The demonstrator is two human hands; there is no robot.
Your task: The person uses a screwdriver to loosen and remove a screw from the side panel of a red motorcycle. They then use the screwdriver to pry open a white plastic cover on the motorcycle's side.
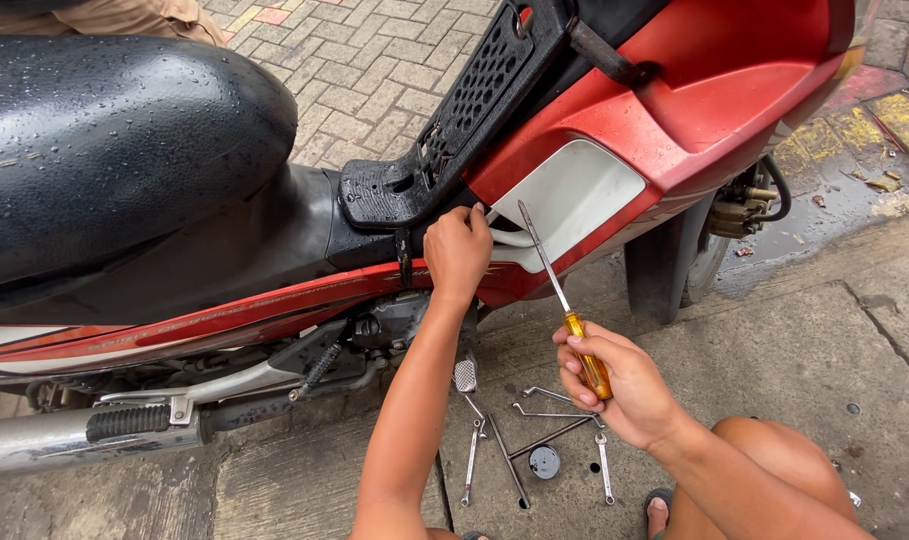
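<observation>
My left hand [458, 250] is closed against the side of a red motorbike [715, 90], its fingers tucked under the edge of the white side panel [575, 190] just below the black foot board [455, 130]. What the fingers grip there is hidden. My right hand [620, 385] holds a long screwdriver [560, 295] by its amber handle, the metal shaft slanting up and left with its tip in front of the white panel. The wet black seat [105, 140] fills the upper left.
On the concrete below lie several spanners [472, 460], a T-handle wrench [535, 440] and a small round dark cap [544, 461]. The chrome exhaust [65, 435] runs along the lower left. My bare knee [775, 470] is at the lower right. Wet paving bricks lie behind.
</observation>
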